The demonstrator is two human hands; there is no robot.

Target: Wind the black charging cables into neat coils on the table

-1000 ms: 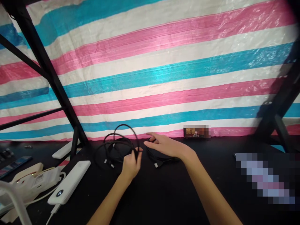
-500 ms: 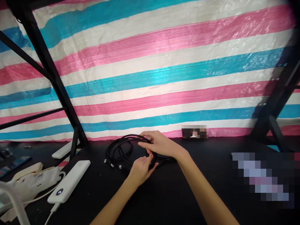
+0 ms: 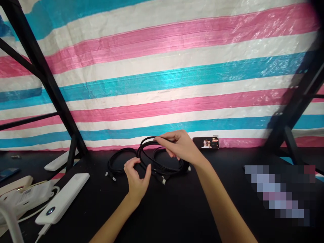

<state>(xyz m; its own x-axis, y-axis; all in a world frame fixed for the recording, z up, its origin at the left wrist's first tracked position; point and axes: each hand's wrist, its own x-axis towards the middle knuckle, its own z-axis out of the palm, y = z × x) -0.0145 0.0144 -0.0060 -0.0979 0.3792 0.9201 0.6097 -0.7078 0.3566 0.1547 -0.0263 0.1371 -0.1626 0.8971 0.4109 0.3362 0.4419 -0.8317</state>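
Several loops of black cable (image 3: 162, 166) with pale plug ends lie coiled on the black table (image 3: 192, 209), close to the striped tarp. My right hand (image 3: 180, 145) pinches the top of one loop and lifts it off the table. My left hand (image 3: 136, 178) hovers in front of the coil with thumb and fingers curved apart, holding nothing. A second, flatter loop of black cable (image 3: 118, 163) rests to the left of it.
A white power bank (image 3: 63, 198) with a lit indicator and a white cable lies at the left, beside a white power strip (image 3: 21, 199). A phone (image 3: 205, 142) leans against the tarp. Black frame struts (image 3: 43, 76) rise at left and right. A blurred patch covers something at the right.
My right hand has gone from resting by the cables to pinching a loop and raising it. My left hand has let go of the cable and opened. The coil has shifted right.
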